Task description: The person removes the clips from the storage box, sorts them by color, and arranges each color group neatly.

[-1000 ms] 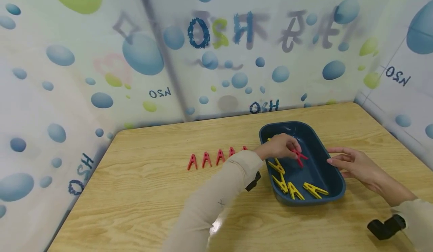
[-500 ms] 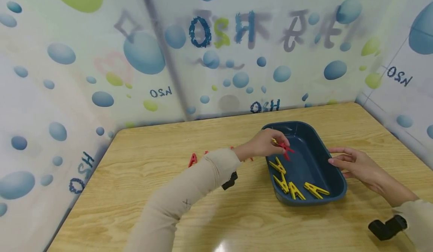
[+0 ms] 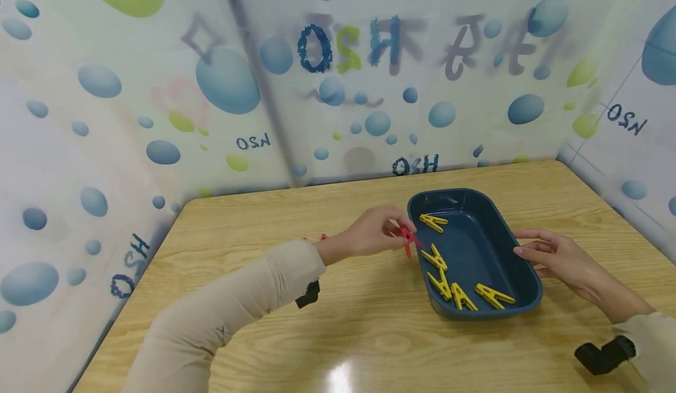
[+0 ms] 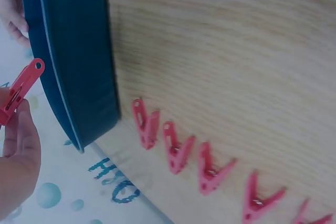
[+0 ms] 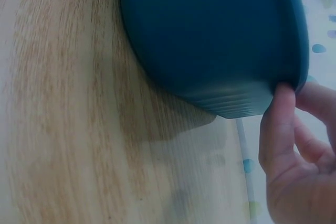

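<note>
My left hand [image 3: 377, 231] pinches a red clothespin [image 3: 408, 239] by its handle end, just outside the left rim of a dark blue plastic basin [image 3: 475, 246]. In the left wrist view the held clothespin [image 4: 23, 86] shows beside the basin's wall. My right hand [image 3: 562, 258] grips the basin's right rim, thumb and fingers on either side of it, as the right wrist view shows. Several yellow clothespins [image 3: 433, 222] lie in the basin, along its left side and near end. A row of red clothespins [image 4: 177, 153] lies on the table, mostly hidden behind my left arm in the head view.
The wooden table [image 3: 369, 334] reaches back to a wall [image 3: 348, 76] printed with blue and green drops. A second patterned wall [image 3: 634, 135] rises on the right, beyond the table's edge. Each wrist carries a black camera mount [image 3: 604, 355].
My left hand has moved left with the red clothespin, from over the basin to outside its left rim, uncovering a yellow clothespin at the far left. My right hand keeps its place on the rim.
</note>
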`<control>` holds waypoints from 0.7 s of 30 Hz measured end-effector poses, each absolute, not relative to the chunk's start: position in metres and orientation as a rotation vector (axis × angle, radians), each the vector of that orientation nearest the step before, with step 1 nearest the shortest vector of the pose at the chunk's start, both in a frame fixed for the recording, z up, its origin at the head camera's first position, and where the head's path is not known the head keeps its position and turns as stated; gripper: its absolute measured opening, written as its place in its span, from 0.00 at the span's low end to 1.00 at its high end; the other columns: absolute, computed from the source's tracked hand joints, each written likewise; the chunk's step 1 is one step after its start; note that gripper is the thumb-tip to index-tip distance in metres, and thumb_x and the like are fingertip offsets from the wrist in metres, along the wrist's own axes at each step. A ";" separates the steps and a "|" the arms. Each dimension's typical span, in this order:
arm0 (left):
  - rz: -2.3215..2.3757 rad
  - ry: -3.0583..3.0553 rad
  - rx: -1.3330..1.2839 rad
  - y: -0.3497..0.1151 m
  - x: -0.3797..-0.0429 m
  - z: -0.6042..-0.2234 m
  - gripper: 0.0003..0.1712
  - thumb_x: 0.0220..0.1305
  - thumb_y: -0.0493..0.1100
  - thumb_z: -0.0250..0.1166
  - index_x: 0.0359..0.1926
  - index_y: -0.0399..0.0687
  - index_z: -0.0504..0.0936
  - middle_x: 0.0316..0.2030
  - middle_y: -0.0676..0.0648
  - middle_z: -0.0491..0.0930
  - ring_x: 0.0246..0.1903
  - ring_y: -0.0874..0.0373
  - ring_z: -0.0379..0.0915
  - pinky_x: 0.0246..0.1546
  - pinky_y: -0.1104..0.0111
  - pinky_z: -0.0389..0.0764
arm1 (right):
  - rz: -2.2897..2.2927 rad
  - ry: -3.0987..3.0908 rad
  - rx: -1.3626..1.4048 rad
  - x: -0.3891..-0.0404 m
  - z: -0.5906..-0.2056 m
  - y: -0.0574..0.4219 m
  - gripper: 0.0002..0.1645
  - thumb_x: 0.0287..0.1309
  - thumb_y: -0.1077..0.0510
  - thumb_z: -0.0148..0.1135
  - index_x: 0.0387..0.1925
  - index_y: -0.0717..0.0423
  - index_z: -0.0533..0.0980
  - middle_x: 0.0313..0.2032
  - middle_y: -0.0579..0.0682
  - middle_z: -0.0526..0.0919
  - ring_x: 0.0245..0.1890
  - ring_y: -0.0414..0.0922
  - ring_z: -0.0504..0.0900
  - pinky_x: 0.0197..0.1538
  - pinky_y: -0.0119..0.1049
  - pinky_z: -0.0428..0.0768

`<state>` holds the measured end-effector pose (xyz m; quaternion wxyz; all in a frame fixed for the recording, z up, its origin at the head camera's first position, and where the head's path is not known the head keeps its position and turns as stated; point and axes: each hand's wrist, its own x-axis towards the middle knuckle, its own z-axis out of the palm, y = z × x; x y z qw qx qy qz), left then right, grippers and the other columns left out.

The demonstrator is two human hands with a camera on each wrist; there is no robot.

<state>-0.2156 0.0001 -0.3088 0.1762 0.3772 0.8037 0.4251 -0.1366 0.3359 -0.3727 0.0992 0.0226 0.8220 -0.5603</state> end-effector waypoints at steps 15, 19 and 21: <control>1.252 2.327 0.928 -0.048 -0.191 -0.313 0.12 0.56 0.34 0.60 0.43 0.44 0.78 0.38 0.51 0.77 0.33 0.62 0.74 0.35 0.72 0.74 | -1.636 2.438 0.048 -0.138 -0.374 0.338 0.21 0.59 0.52 0.54 0.53 0.49 0.65 0.37 0.44 0.76 0.33 0.38 0.77 0.34 0.38 0.77; 1.273 2.314 0.952 -0.055 -0.186 -0.307 0.12 0.57 0.34 0.59 0.44 0.42 0.78 0.40 0.49 0.76 0.35 0.61 0.74 0.36 0.71 0.74 | -1.647 2.429 0.046 -0.138 -0.374 0.338 0.20 0.59 0.52 0.54 0.53 0.48 0.65 0.37 0.44 0.76 0.34 0.38 0.77 0.34 0.38 0.77; 1.275 2.310 0.949 -0.061 -0.184 -0.304 0.13 0.57 0.34 0.58 0.45 0.42 0.78 0.41 0.48 0.76 0.36 0.60 0.74 0.36 0.71 0.75 | -1.655 2.420 0.040 -0.138 -0.374 0.338 0.18 0.59 0.52 0.54 0.51 0.44 0.66 0.37 0.43 0.76 0.34 0.37 0.77 0.34 0.38 0.77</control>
